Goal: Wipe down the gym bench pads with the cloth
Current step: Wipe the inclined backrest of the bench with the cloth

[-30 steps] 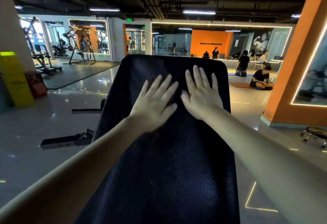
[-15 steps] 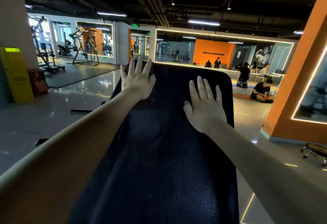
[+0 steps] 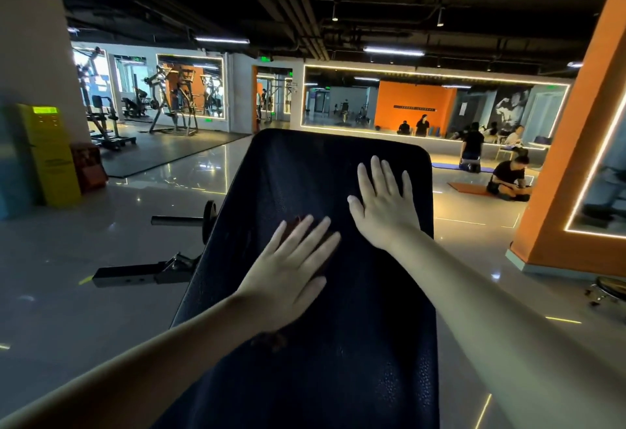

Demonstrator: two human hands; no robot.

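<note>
On the backrest pad (image 3: 305,164), our left hand (image 3: 291,266) presses the cloth (image 3: 271,340) open-palmed, right hand (image 3: 386,205) flat and empty; we judge wiping midway.

The cloth (image 3: 298,222) lies almost wholly hidden under the left hand (image 3: 291,272); only dark reddish edges show. The bench pad (image 3: 305,171) runs off the bottom edge.

I'm holding both bare arms stretched out in front of me, the left forearm angling in from the lower left, the right from the lower right. My left hand (image 3: 291,269) is lying palm down, fingers straight and fanned, pointing up and rightward. My right hand (image 3: 384,205) is sitting farther out, also flat, fingers straight, thumb splayed left. The two hands aren't touching.
</note>
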